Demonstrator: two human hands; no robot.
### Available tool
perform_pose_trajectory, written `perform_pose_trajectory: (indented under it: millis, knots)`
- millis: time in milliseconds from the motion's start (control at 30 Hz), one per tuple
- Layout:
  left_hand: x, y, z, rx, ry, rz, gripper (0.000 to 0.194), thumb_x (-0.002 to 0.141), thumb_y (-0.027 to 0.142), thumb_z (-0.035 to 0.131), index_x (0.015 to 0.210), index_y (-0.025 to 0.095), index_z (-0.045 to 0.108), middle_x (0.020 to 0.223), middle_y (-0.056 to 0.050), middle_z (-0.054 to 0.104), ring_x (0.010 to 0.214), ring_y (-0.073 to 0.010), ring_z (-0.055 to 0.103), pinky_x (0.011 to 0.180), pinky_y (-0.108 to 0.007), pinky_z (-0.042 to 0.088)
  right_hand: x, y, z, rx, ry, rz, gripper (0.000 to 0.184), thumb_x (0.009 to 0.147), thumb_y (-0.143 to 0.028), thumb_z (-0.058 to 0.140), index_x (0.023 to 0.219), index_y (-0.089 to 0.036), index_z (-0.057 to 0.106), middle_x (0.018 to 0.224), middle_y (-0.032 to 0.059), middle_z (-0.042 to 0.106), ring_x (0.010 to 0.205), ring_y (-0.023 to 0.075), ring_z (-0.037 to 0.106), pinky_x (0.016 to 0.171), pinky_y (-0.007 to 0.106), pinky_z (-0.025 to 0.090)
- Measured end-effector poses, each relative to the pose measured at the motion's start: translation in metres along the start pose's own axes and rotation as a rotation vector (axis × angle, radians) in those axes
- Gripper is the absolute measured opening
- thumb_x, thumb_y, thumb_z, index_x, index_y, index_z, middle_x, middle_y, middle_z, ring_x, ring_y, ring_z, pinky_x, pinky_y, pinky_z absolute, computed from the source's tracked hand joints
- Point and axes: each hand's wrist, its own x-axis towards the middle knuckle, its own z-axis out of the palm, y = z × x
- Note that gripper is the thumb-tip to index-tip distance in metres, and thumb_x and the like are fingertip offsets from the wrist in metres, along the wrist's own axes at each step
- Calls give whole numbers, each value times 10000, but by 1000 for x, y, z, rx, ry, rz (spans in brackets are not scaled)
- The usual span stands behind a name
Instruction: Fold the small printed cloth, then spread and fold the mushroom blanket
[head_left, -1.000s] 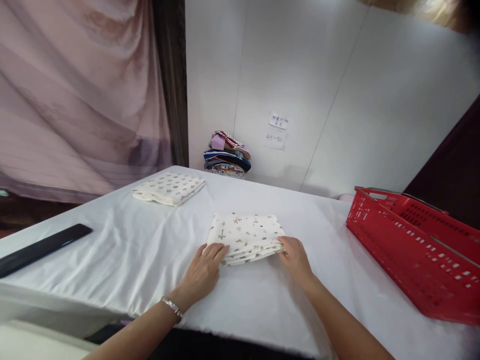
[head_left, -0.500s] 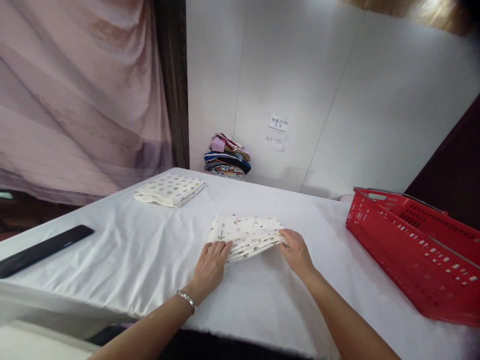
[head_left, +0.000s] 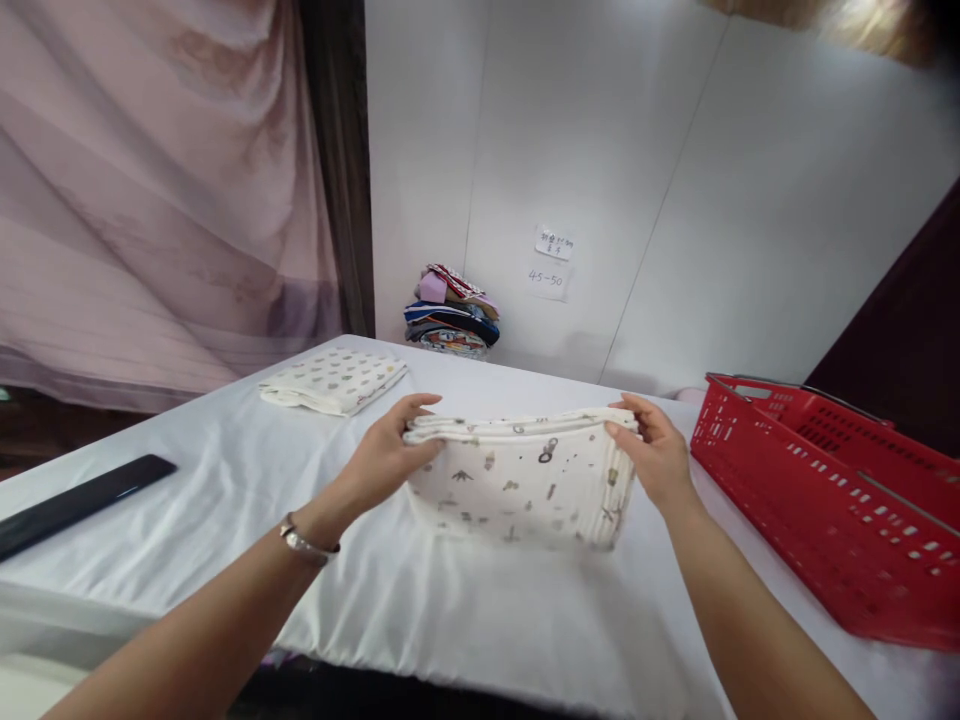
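Note:
A folded white cloth (head_left: 517,490) with small printed figures hangs upright over the table, its layered edge at the top. My left hand (head_left: 394,445) pinches its upper left corner, thumb on the near side and fingers behind. At the upper right corner my right hand (head_left: 652,450) grips it the same way. The cloth's bottom edge is slightly blurred, and I cannot tell whether it touches the table. Farther back on the left lies another folded white cloth (head_left: 337,380), printed with grey shapes.
A white sheet covers the table (head_left: 360,560). At the right stands a red plastic basket (head_left: 817,520) with a metal handle. A long black flat object (head_left: 82,505) lies at the left edge. Behind the table, a pile of folded textiles (head_left: 452,315) sits by the wall.
Both hands have lifted the cloth from the table and moved apart along it. It lay flat before and now hangs upright with its printed face toward me.

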Motion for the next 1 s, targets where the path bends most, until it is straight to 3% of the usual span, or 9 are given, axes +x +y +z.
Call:
perform_pose_trajectory:
  millis: [100, 200, 367, 533, 700, 1000]
  knots:
    - [17, -11, 1, -176, -85, -159, 599, 608, 300, 712, 1173, 228, 527, 895, -7, 616, 709, -151, 597, 638, -247, 469, 15, 9, 4, -19, -1, 31, 501, 651, -354, 686, 1113, -209, 559, 1036, 47, 614, 815, 142, 549, 691, 278, 444]
    - [32, -41, 11, -281, -154, -402, 613, 605, 342, 711, 1165, 189, 514, 831, -39, 642, 685, -180, 612, 616, -281, 468, 23, 44, 20, 12, -83, 182, 523, 620, -369, 687, 1098, -189, 572, 1036, 53, 616, 763, 140, 558, 664, 275, 446]
    - [51, -101, 37, -159, -43, -586, 510, 574, 350, 717, 1015, 154, 553, 818, -70, 660, 725, -204, 622, 623, -287, 453, 19, 116, 60, -41, -105, 485, 461, 518, -338, 693, 928, -133, 640, 814, 51, 655, 676, 168, 595, 617, 281, 468]
    - [60, -135, 46, -26, 40, -559, 402, 605, 325, 692, 955, 171, 567, 610, 8, 594, 560, -148, 552, 531, -237, 383, 17, 153, 76, -130, -127, 506, 387, 541, -349, 661, 865, -137, 659, 787, 58, 666, 674, 182, 606, 590, 286, 470]
    - [54, -148, 47, 296, 1, -425, 425, 731, 452, 551, 1075, 202, 562, 559, 41, 540, 417, -116, 475, 463, -236, 332, 15, 172, 73, -240, -185, 474, 312, 580, -358, 638, 821, -162, 670, 788, 37, 669, 756, 192, 598, 707, 308, 461]
    - [50, -151, 48, 453, 42, -247, 411, 780, 469, 468, 1080, 208, 572, 604, 26, 550, 542, -139, 521, 560, -246, 383, 11, 167, 59, -308, -306, 445, 372, 781, -468, 432, 846, -182, 659, 850, 23, 669, 855, 195, 587, 774, 296, 429]
